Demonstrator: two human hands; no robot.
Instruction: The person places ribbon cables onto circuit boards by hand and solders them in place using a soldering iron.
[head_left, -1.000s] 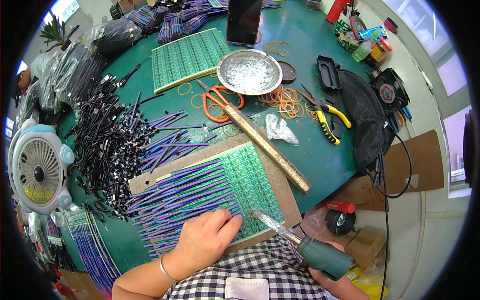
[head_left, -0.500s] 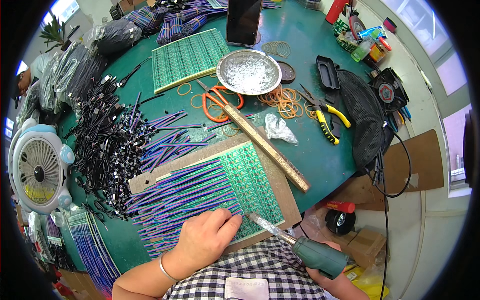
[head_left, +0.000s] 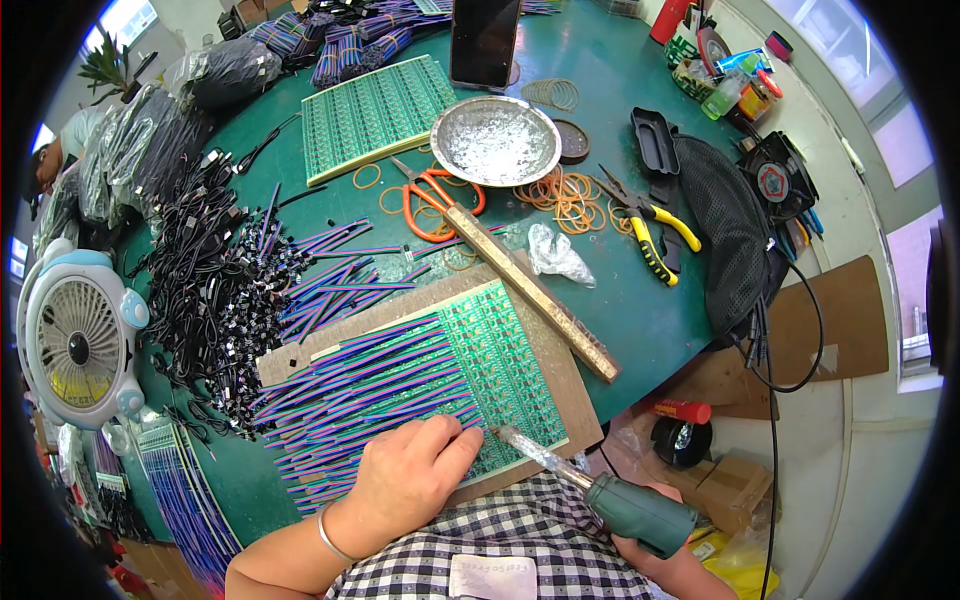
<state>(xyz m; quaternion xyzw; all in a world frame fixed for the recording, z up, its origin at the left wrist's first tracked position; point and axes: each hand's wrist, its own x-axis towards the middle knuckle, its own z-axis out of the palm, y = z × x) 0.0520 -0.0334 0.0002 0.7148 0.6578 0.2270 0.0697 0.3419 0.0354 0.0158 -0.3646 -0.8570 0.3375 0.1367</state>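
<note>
A green circuit board panel [head_left: 510,360] lies on a brown backing board [head_left: 575,400] close to my body. Rows of blue, pink and black ribbon wires [head_left: 380,365] run across its left part. My left hand [head_left: 415,470] rests over the panel's lower edge, thumb and fingers pinched at a wire end; the fingertips partly hide it. In my right hand [head_left: 632,556] is a soldering iron [head_left: 640,512] with a dark green body, gripped from below. Its tip touches or hovers just above the panel, right beside my left fingertips.
A metal bar [head_left: 535,295] lies across the backing board's corner. Beyond are orange scissors [head_left: 432,205], a silver bowl [head_left: 496,142], rubber bands [head_left: 565,200] and yellow-black pliers [head_left: 655,235]. Black cables [head_left: 190,270] and a fan [head_left: 78,340] stand left; another panel [head_left: 375,110] lies behind.
</note>
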